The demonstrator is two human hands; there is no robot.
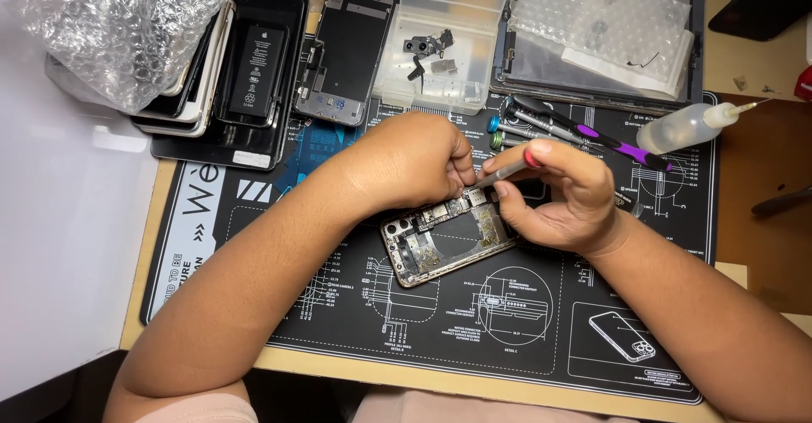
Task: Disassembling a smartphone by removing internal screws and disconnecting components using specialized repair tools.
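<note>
An opened phone body (440,241) with bare circuit parts lies tilted on the black work mat (474,330). My left hand (406,161) rests on the phone's upper edge, fingers curled down onto it. My right hand (558,199) grips a slim screwdriver (506,171) with a red cap, its tip pointing left into the phone's top end, close to my left fingertips.
Behind the mat lie a stack of phone screens with a battery (254,63), a detached display (345,51), a clear parts tray (440,34), bubble wrap (118,17) and a tablet (592,42). More screwdrivers (541,127) and a squeeze bottle (689,125) lie at the right.
</note>
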